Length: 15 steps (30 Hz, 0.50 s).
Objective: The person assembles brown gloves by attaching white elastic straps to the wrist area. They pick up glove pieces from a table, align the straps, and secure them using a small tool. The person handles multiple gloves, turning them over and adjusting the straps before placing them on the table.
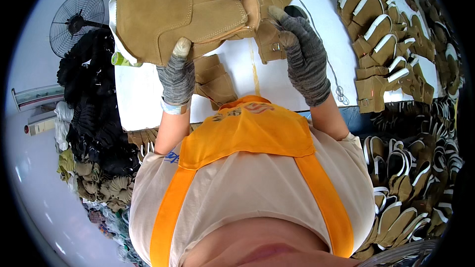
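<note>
A brown suede boot upper (143, 17) with stitched seams and a white edge along its left side lies across both hands' reach. My left hand (177, 76), in a grey glove with pale fingertips, is closed on its near edge, thumb on top and fingers hidden beneath. At the upper's open right end, my right hand (307, 59), in a like glove, has thumb and fingers bent in against the suede. A buckled suede strap (270, 47) hangs beside those fingertips. Another suede piece (213, 79) rests on the white table near my left wrist.
Rows of brown uppers with white edging (376, 39) cover the table's right side. A thin cord (326, 64) crosses the white table (143, 94). More uppers (401, 168) are piled at the lower right. Left stand a fan (76, 22) and a heap of black pieces (94, 99).
</note>
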### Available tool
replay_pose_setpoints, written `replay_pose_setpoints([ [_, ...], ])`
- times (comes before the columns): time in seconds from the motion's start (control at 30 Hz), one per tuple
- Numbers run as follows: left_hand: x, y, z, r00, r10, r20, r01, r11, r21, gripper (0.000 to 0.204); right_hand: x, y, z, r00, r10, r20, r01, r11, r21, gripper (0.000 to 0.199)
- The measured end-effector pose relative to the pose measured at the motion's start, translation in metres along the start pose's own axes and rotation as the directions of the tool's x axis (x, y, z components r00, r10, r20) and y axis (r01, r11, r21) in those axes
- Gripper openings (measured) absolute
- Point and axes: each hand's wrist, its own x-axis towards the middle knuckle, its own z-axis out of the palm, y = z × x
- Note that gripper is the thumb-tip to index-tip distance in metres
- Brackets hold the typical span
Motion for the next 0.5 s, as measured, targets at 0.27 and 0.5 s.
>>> replay_pose_setpoints([
  [0.27,-0.006,0.004,-0.004,1.000,-0.008,0.023,0.008,1.000,0.001,0.074,-0.005,0.004,0.018,1.000,-0.020,-0.006,0.019,0.991,-0.130,0.029],
  [0.5,-0.010,0.000,-0.006,1.000,0.010,0.021,-0.009,0.999,-0.037,0.075,0.001,0.003,0.022,0.964,-0.259,-0.061,0.240,0.944,-0.225,0.026],
])
